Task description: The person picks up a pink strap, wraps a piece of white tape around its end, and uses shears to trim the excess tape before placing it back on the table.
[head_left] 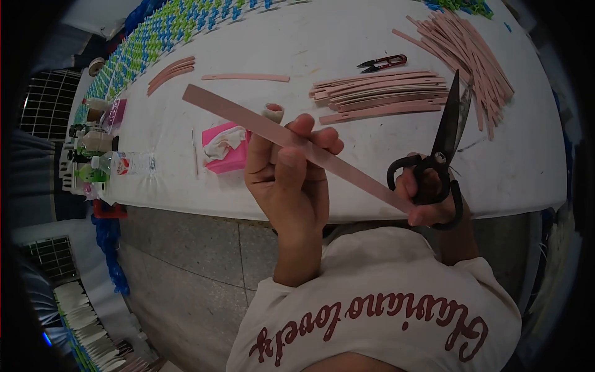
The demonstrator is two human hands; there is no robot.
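The left hand (291,186) is closed around a long pink strip (235,116), thumb on the front side and the other fingers behind; one fingertip behind it seems wrapped w/ tape. The strip is held in the air above the near edge of the table (347,31), not lying on it. Its long axis runs diagonal: the far end points up and to the left, over the table, and the near end goes down to the right, approx. to the right hand (431,198), where it looks to touch the fingers.

The right hand is closed through the handles of black scissors (449,124). The blades point up and away from the person and look together or almost together; I cannot tell if there is a small gap. So the scissors are just beside the right end of the strip, and the right hand is the nearer one to that end, the left hand grips about the middle.

On the table, toward the far right corner, lie stacks of pink strips (378,93) and small thread snips (382,62). A pink tissue box (232,158) is near the near edge, a bottle (127,163) at the left edge
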